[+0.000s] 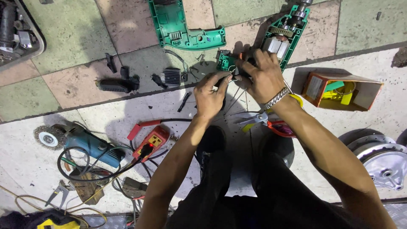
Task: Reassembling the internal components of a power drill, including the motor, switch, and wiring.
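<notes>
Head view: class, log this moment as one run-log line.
left hand: grips wires | right hand: on green drill switch part | open drill body: touching | floor: multimeter

A: Where does the one view sit?

B: On the person's head, looking almost straight down at the floor.

A: How close?

B: Near. The forearms rise from the bottom edge, and both hands, left and right, sit just above centre. The knees fill the lower middle.

A: How far does it take in?

B: From a grinder at the left edge to a wheel hub at the right.
</notes>
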